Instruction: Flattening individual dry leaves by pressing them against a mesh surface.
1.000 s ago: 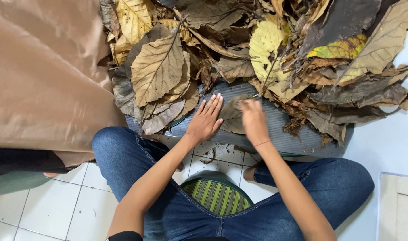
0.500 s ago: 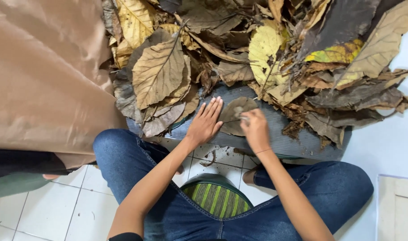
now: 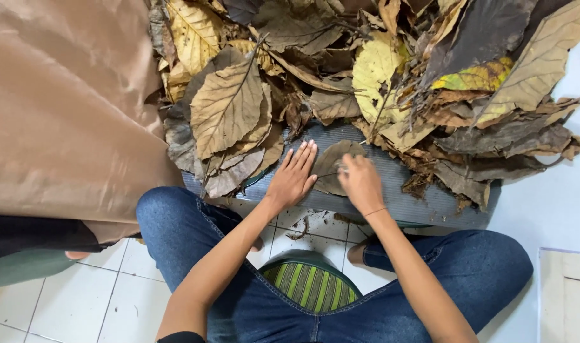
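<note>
A small dark brown dry leaf (image 3: 331, 164) lies flat on a grey ribbed mat (image 3: 417, 202) in front of me. My left hand (image 3: 293, 178) rests flat on the mat with its fingers together, touching the leaf's left edge. My right hand (image 3: 361, 181) sits on the leaf's right side with its fingers curled at the leaf's stem end; whether it pinches the stem is unclear. A big heap of dry brown and yellow leaves (image 3: 379, 70) covers the mat's far side.
A large tan paper sheet (image 3: 61, 108) fills the left. I sit in blue jeans (image 3: 175, 228) on a green striped stool (image 3: 309, 286) over white floor tiles (image 3: 23, 317). A pale board (image 3: 566, 295) lies at the lower right.
My left hand has slid slightly right against the leaf's edge. My right hand has drawn back toward the leaf's near right side, uncovering more of the leaf.
</note>
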